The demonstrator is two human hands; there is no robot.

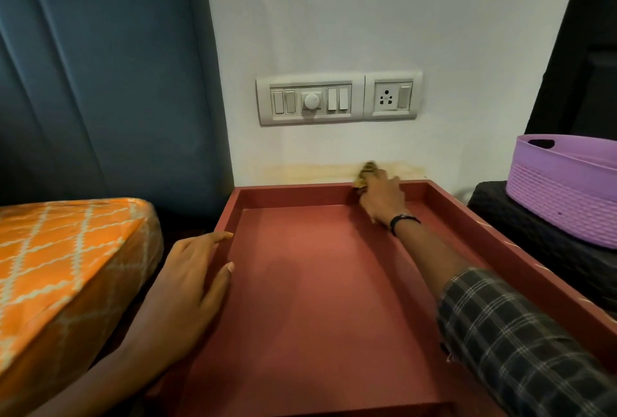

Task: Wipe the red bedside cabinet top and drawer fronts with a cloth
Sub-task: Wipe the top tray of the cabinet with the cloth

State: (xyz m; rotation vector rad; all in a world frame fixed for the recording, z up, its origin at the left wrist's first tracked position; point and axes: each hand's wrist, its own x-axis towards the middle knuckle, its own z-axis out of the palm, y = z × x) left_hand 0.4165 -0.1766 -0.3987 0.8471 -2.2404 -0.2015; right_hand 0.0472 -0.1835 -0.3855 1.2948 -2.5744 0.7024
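Note:
The red bedside cabinet (pixel 310 299) fills the lower middle of the head view; its top is a flat panel with a raised rim on the left, back and right. My right hand (pixel 382 197) reaches to the back rim near the wall and is closed on a small yellowish cloth (pixel 366 173), pressing it against the rim's top edge. The cloth is mostly hidden by my fingers. My left hand (pixel 190 286) rests flat with fingers spread on the cabinet's left rim, holding nothing. The drawer fronts are out of sight below the frame.
A bed with an orange patterned cover (pixel 66 266) stands close on the left. A purple plastic basket (pixel 564 189) sits on a dark surface to the right. A switch and socket panel (pixel 337 99) is on the white wall above the cabinet.

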